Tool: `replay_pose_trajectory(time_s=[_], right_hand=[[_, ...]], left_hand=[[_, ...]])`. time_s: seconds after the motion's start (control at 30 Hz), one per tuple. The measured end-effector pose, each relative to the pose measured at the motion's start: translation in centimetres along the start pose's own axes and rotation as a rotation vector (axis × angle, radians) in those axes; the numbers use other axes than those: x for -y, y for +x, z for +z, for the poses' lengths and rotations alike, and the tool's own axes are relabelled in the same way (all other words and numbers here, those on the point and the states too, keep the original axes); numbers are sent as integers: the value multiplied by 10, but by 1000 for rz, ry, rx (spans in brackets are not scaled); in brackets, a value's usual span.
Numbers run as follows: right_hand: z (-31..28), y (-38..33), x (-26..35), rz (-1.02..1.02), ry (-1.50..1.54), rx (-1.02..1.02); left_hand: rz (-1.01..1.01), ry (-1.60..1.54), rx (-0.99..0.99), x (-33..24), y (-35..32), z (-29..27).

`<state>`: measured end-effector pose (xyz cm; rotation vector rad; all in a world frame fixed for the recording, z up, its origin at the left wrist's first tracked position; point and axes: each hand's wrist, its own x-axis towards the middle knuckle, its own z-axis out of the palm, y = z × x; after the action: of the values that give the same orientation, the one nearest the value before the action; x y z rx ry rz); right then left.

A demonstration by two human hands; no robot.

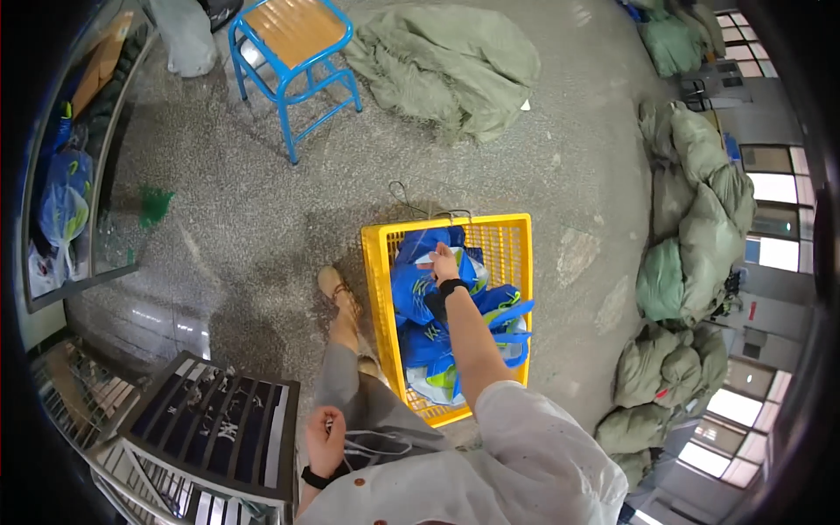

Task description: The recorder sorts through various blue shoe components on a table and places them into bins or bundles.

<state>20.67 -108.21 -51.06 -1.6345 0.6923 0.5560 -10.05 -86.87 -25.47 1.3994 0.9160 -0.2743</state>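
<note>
My right hand [444, 262], with a black band at the wrist, reaches over a yellow plastic crate [380, 297] on the floor. Its fingers are curled together at the blue pieces [414, 293]; what lies between them is too small to make out. These pieces have white and lime-green parts and look like shoe uppers, some in bundles. Down by my lap, my left hand [325, 442] is closed, its fingers curled round something small that I cannot make out. White cords [376, 442] trail beside it over my grey trousers.
A metal rack [210, 429] with dark pieces and white laces stands at the lower left. Ahead are a blue stool [293, 35] and a green-grey cloth heap [455, 70]. Stuffed sacks [700, 227] line the right side. A shelf holds a bagged blue bundle [66, 197] at left.
</note>
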Motion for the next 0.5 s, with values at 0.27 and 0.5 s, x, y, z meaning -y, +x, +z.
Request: replay_pose_trajectory(time_s=[0.27, 0.5], right_hand=[[60, -107, 9, -75, -230, 340], [36, -260, 44, -744, -884, 1010]], left_hand=[[-162, -101, -90, -1, 34, -27], [84, 122, -291, -64, -26, -57]])
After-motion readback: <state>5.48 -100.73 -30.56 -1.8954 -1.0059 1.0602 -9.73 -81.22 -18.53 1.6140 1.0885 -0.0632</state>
